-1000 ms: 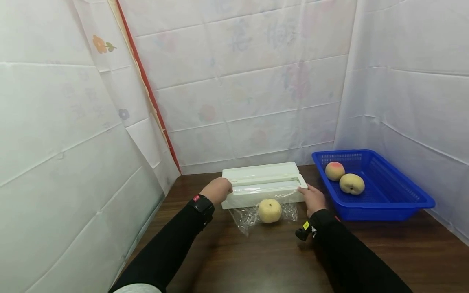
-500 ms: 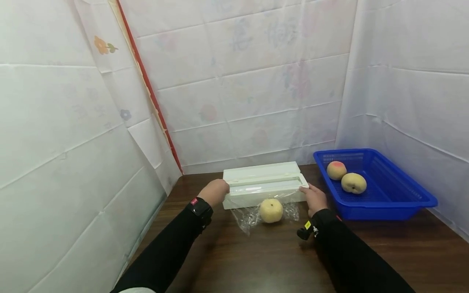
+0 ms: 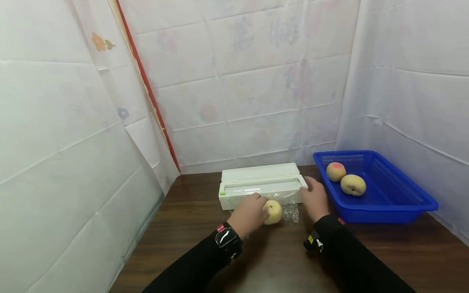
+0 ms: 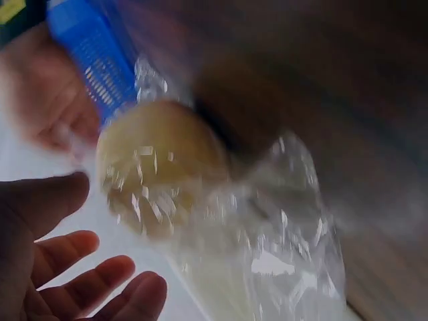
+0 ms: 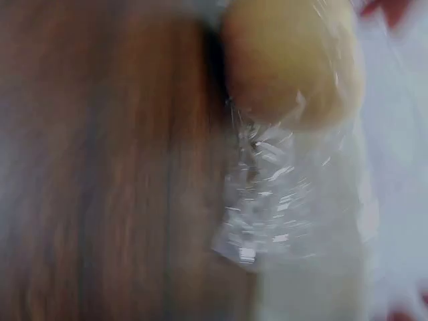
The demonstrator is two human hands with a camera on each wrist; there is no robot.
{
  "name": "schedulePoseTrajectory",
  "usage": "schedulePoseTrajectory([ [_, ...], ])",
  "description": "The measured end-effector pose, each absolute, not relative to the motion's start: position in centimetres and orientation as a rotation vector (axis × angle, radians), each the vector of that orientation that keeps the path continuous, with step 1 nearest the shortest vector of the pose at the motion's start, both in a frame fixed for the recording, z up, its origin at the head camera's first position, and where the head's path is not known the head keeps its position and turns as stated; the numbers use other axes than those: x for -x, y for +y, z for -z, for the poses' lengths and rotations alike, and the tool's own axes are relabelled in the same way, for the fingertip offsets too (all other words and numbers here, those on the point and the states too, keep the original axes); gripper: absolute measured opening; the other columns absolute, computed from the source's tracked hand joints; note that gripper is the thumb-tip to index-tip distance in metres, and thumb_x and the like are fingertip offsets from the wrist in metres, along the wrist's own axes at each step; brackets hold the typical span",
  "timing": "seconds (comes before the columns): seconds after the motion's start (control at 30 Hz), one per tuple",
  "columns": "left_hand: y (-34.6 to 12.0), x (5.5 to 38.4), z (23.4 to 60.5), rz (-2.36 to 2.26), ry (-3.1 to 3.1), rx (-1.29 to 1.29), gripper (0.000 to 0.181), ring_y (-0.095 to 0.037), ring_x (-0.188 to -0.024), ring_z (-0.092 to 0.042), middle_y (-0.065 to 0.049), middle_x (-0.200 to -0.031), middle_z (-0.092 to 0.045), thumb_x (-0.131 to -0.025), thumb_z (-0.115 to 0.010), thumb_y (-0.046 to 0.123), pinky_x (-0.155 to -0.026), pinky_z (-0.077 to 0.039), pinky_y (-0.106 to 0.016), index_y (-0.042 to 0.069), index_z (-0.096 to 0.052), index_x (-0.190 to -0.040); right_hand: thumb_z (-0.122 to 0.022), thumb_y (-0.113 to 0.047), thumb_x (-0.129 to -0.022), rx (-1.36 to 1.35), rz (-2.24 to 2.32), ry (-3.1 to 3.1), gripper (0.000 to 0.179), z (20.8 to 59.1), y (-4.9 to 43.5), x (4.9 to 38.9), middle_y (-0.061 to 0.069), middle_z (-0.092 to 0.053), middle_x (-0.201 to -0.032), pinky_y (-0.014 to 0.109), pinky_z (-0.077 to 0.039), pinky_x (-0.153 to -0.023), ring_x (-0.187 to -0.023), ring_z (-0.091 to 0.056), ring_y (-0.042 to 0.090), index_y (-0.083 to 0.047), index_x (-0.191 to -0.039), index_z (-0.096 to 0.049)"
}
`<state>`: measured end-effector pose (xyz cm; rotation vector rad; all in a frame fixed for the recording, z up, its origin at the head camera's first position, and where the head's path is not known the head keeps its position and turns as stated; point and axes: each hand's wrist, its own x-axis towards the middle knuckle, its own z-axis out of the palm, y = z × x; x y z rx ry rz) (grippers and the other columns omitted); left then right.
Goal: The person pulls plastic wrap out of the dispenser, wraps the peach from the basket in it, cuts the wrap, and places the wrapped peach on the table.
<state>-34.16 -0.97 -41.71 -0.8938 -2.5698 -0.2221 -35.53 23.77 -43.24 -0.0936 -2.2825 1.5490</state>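
Note:
A pale yellow peach (image 3: 274,212) sits on the table in front of a white cling film box (image 3: 234,201). Clear cling film (image 3: 290,212) runs from the box and lies crumpled about the peach. My left hand (image 3: 250,215) is at the left side of the peach. In the left wrist view its thumb and fingers are spread beside the film-covered peach (image 4: 157,167), with nothing between them. My right hand (image 3: 315,198) is at the right end of the box, blurred, its thumb and forefinger apart near the corner.
To the right stands a blue plastic basket (image 3: 388,211) holding a pinkish peach (image 3: 335,171) and a yellow one (image 3: 353,185). The box's lid (image 3: 260,171) is raised at the back. White sheeting (image 3: 256,101) closes off the table's back and sides.
My left hand has left the left end of the box and moved right and nearer to the peach. My right hand has loosened from the box corner and shifted slightly upward.

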Motion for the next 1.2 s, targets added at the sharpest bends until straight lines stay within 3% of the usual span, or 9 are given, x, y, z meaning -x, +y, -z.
schedulePoseTrajectory([
  [0.07, -0.5, 34.2, 42.0, 0.217, -2.561, 0.901, 0.038, -0.015, -0.090, -0.071, -0.002, -0.104, -0.074, -0.090, -0.085, 0.031, -0.080, -0.060, -0.027, 0.010, -0.076, -0.120, -0.057, -0.010, -0.101, -0.081, -1.364, -2.391, 0.042, 42.5, 22.6, 34.9, 0.025, -0.065, -0.142, 0.055, -0.048, -0.109, -0.131, -0.061, 0.041, 0.000, -0.141, -0.065],
  [0.17, -0.3, 34.5, 42.3, 0.185, -2.536, 0.895, 0.034, -0.012, -0.081, -0.067, 0.001, -0.095, -0.072, -0.085, -0.090, 0.034, -0.073, -0.057, -0.024, 0.012, -0.077, -0.108, -0.063, -0.007, -0.096, -0.334, -1.181, -2.532, 0.036, 42.2, 20.8, 34.2, 0.023, -0.072, -0.129, 0.054, -0.055, -0.098, -0.118, -0.068, 0.040, -0.001, -0.131, -0.073],
  [0.23, -0.3, 34.6, 42.5, 0.188, -2.533, 0.888, 0.033, -0.010, -0.076, -0.064, 0.002, -0.091, -0.069, -0.083, -0.091, 0.037, -0.068, -0.055, -0.023, 0.013, -0.077, -0.100, -0.068, -0.002, -0.091, -0.490, -1.071, -2.598, 0.039, 42.3, 20.0, 34.0, 0.021, -0.073, -0.126, 0.054, -0.056, -0.097, -0.117, -0.068, 0.040, 0.000, -0.129, -0.073],
  [0.37, -0.4, 34.9, 42.8, 0.193, -2.579, 0.877, 0.041, -0.009, -0.076, -0.061, 0.002, -0.092, -0.067, -0.077, -0.096, 0.040, -0.068, -0.054, -0.022, 0.012, -0.074, -0.098, -0.083, -0.002, -0.080, -0.681, -0.921, -2.665, 0.052, 43.2, 18.8, 33.9, 0.019, -0.071, -0.126, 0.053, -0.055, -0.099, -0.119, -0.066, 0.038, 0.000, -0.131, -0.070],
  [0.53, -0.3, 35.2, 43.1, 0.190, -2.616, 0.862, 0.043, -0.009, -0.077, -0.060, 0.001, -0.094, -0.066, -0.074, -0.098, 0.031, -0.069, -0.054, -0.023, 0.011, -0.072, -0.101, -0.091, -0.002, -0.076, -0.631, -0.886, -2.644, 0.058, 44.0, 18.1, 34.0, 0.018, -0.068, -0.127, 0.051, -0.055, -0.102, -0.120, -0.065, 0.036, 0.000, -0.130, -0.069],
  [0.67, -0.3, 35.2, 42.9, 0.211, -2.601, 0.888, 0.038, -0.009, -0.073, -0.057, 0.002, -0.091, -0.064, -0.073, -0.097, 0.026, -0.066, -0.051, -0.023, 0.013, -0.072, -0.098, -0.092, -0.001, -0.073, -0.590, -0.874, -2.617, 0.054, 44.1, 18.0, 33.6, 0.014, -0.067, -0.118, 0.047, -0.055, -0.094, -0.109, -0.065, 0.030, -0.003, -0.123, -0.071],
  [0.9, -0.5, 34.2, 42.5, 0.235, -2.609, 0.947, 0.035, -0.007, -0.074, -0.055, 0.004, -0.091, -0.063, -0.074, -0.096, 0.029, -0.065, -0.049, -0.021, 0.014, -0.072, -0.094, -0.092, -0.003, -0.067, -0.556, -0.826, -2.627, 0.048, 43.6, 18.0, 32.1, 0.007, -0.065, -0.103, 0.039, -0.050, -0.080, -0.090, -0.058, 0.018, -0.008, -0.111, -0.074],
  [1.2, -1.0, 30.5, 42.2, 0.327, -2.701, 1.011, 0.046, -0.005, -0.080, -0.057, 0.004, -0.099, -0.066, -0.074, -0.097, 0.040, -0.070, -0.050, -0.018, 0.014, -0.075, -0.105, -0.092, -0.008, -0.065, -0.605, -0.759, -2.708, 0.043, 43.1, 18.6, 28.8, 0.000, -0.064, -0.099, 0.033, -0.049, -0.074, -0.087, -0.056, 0.013, -0.013, -0.103, -0.073],
])
